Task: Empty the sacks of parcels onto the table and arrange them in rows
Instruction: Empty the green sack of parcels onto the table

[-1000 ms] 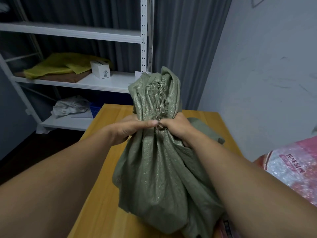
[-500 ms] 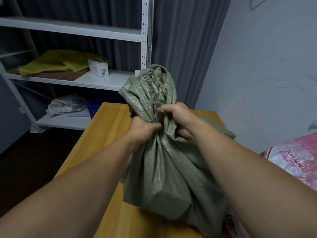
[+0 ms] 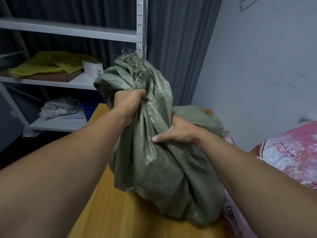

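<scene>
A full green woven sack [image 3: 164,177] stands on the wooden table [image 3: 116,212], its frayed mouth bunched at the top. My left hand [image 3: 128,103] is clenched around the gathered neck, high up. Lower and to the right, my right hand [image 3: 176,131] grips a fold of the sack's side, thumb pressed flat on the cloth. The parcels inside are hidden. A second green sack [image 3: 197,115] lies behind the first one.
A pink and white printed sack [image 3: 291,155] lies at the right. White metal shelving [image 3: 68,31] stands behind the table with yellow bags [image 3: 51,64], a small white box [image 3: 92,67] and crumpled plastic [image 3: 60,105]. A grey curtain [image 3: 180,48] and a wall close off the back.
My left hand has moved up the sack's neck and tightened. My right hand has let go of the neck and dropped down to grip the sack's side. The sack leans left.
</scene>
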